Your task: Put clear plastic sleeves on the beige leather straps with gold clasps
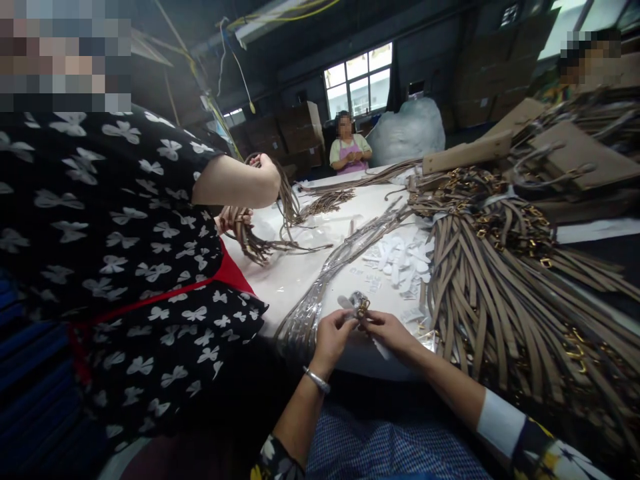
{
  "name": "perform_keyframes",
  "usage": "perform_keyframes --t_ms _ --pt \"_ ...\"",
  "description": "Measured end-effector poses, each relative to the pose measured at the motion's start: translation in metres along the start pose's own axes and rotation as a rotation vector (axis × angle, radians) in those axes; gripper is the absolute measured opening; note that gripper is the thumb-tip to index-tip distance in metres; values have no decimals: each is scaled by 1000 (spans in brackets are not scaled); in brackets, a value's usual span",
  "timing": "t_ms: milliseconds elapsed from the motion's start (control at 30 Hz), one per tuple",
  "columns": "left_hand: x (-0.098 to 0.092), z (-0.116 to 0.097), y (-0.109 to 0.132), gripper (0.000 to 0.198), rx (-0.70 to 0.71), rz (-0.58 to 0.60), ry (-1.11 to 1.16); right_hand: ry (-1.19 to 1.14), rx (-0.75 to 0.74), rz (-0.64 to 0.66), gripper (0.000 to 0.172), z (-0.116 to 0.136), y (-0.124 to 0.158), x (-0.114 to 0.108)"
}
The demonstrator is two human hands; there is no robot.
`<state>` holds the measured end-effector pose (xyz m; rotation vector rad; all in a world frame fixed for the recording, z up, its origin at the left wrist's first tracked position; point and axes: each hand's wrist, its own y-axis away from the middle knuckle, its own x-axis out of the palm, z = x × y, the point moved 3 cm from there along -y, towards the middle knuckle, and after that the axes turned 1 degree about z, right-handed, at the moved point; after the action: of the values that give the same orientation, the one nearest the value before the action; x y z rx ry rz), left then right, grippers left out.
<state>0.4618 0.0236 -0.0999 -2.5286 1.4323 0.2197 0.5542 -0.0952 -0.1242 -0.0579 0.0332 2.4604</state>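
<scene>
My left hand [332, 339], with a silver bangle at its wrist, pinches one side of a small gold buckle [362, 305] low over the table's near edge. From the other side, the fingers of my right hand [391, 331] close on the same buckle piece. A pale strip [381, 348] hangs below the fingers, and whitish wrapping shows above them. Just beyond my hands lie loose white slips [400, 261] and small clear pieces. Beside my left hand runs a bundle of brown straps in clear plastic [313, 303].
Brown straps with gold buckles [475, 280] are heaped on the right, with tan bag panels [580, 150] behind. At left, a co-worker in a butterfly-print top [125, 267] holds brown straps [255, 243]. Another person [350, 148] sits at the white table's [280, 283] far end.
</scene>
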Motion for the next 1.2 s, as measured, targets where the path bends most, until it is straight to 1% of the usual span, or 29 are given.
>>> perform_keyframes --t_ms 133,267,333,433,500,600,733,833,967,1100,1200 --pt "3 3 -2 22 28 -63 -136 -228 34 38 42 -9 5 5" --pt "5 0 -5 22 66 -149 -241 -375 44 11 43 -15 5 4" --pt "8 -2 -7 22 83 -151 -276 -421 51 -12 40 -17 5 4" --pt "12 -5 -10 24 116 -102 -312 -469 54 -37 37 -18 5 3" --pt "15 -7 -9 24 140 -100 -332 -488 58 -48 36 -19 5 3" --pt "18 -9 -6 24 178 -129 -386 -497 73 -60 36 -19 6 3" --pt "19 -7 -6 20 234 -95 -477 -474 91 -84 34 -20 4 4" --pt "16 0 -8 20 258 -75 -558 -445 109 -90 34 -19 6 6" --pt "16 13 -7 18 270 -78 -658 -395 152 -49 41 -22 16 8" --pt "22 18 -3 19 303 -66 -714 -279 181 -80 44 -29 28 -2" --pt "25 19 -1 21 320 -45 -724 -198 159 -64 39 -30 29 -11"
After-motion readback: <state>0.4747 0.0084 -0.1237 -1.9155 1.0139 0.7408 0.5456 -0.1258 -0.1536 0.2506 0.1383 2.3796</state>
